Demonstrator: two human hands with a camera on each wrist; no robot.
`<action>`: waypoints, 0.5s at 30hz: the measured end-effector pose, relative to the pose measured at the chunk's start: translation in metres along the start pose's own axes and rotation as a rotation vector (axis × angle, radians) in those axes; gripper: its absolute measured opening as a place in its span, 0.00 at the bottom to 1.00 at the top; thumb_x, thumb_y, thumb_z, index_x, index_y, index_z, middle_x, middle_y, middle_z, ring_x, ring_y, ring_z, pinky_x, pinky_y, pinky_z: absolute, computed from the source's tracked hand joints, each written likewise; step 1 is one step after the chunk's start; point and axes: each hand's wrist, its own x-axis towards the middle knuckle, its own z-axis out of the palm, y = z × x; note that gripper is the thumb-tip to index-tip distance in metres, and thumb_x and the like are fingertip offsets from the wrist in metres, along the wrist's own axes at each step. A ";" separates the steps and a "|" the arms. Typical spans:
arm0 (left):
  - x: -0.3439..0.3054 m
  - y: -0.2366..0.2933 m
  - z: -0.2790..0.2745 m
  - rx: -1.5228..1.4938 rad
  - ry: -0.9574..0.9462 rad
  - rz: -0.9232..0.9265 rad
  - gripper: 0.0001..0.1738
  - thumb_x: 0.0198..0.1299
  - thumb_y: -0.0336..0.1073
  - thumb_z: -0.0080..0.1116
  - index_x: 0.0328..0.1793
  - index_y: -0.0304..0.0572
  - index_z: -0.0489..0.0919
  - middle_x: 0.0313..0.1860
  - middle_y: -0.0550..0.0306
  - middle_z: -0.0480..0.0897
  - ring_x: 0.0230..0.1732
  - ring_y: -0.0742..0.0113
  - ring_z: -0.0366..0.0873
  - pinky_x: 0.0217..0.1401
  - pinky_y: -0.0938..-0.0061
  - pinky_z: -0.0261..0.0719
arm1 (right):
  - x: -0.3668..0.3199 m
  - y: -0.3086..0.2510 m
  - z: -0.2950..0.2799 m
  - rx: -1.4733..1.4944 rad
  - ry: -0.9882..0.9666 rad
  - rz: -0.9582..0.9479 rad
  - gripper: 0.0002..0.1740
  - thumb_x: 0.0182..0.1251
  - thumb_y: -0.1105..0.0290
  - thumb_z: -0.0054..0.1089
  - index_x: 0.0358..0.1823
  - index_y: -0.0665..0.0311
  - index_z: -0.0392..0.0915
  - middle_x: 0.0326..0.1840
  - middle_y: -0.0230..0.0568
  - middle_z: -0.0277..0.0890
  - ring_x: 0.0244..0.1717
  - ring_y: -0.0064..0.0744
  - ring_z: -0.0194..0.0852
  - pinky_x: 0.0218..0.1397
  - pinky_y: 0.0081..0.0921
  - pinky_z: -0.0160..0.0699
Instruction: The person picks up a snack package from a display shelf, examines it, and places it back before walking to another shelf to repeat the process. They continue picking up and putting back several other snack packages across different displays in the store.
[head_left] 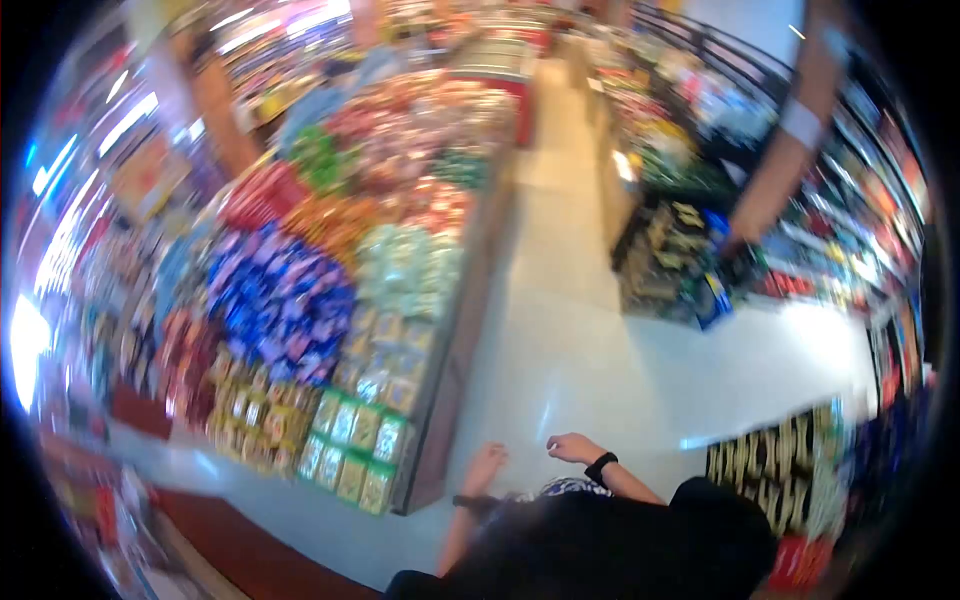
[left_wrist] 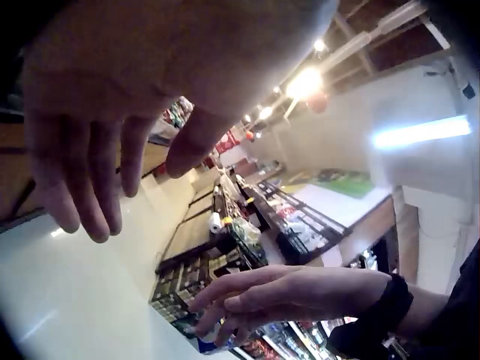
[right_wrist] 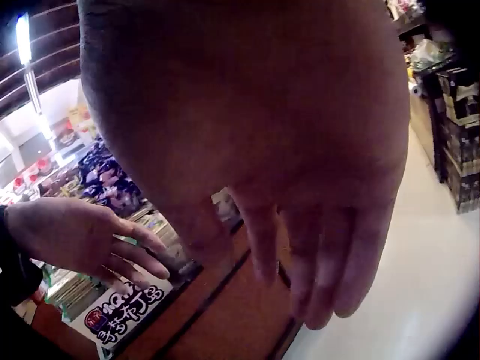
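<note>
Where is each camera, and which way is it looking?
Head: worn on the head, facing forward and down at blue goods; left hand, right hand and black clothing show.
Left wrist: worn there, looking past the left hand at lights and right hand.
Right wrist: worn there, looking past the right hand at a sign and left hand.
Both wrist views share the two hands.

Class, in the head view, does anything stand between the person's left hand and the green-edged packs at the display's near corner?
Yes: the display's side panel lies between the left hand and the green-edged packs. Nothing visible covers the packs themselves.
</note>
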 end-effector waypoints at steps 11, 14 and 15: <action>0.064 0.036 0.205 0.316 -0.392 -0.027 0.20 0.73 0.40 0.49 0.67 0.42 0.73 0.55 0.52 0.85 0.50 0.64 0.83 0.54 0.66 0.78 | -0.185 0.168 0.013 0.212 0.295 0.316 0.19 0.63 0.55 0.53 0.47 0.55 0.84 0.45 0.51 0.85 0.49 0.55 0.82 0.54 0.50 0.79; 0.049 0.051 0.291 0.300 -0.475 0.005 0.20 0.73 0.41 0.48 0.66 0.41 0.73 0.55 0.51 0.85 0.52 0.63 0.83 0.55 0.66 0.78 | -0.228 0.223 0.025 0.254 0.354 0.351 0.18 0.63 0.54 0.52 0.45 0.56 0.83 0.43 0.50 0.85 0.47 0.55 0.82 0.52 0.50 0.79; 0.043 0.063 0.323 0.286 -0.495 0.020 0.20 0.73 0.41 0.48 0.66 0.40 0.73 0.55 0.51 0.85 0.52 0.62 0.83 0.56 0.65 0.78 | -0.247 0.242 0.025 0.243 0.411 0.304 0.17 0.66 0.53 0.54 0.48 0.54 0.81 0.42 0.50 0.85 0.46 0.56 0.82 0.50 0.48 0.79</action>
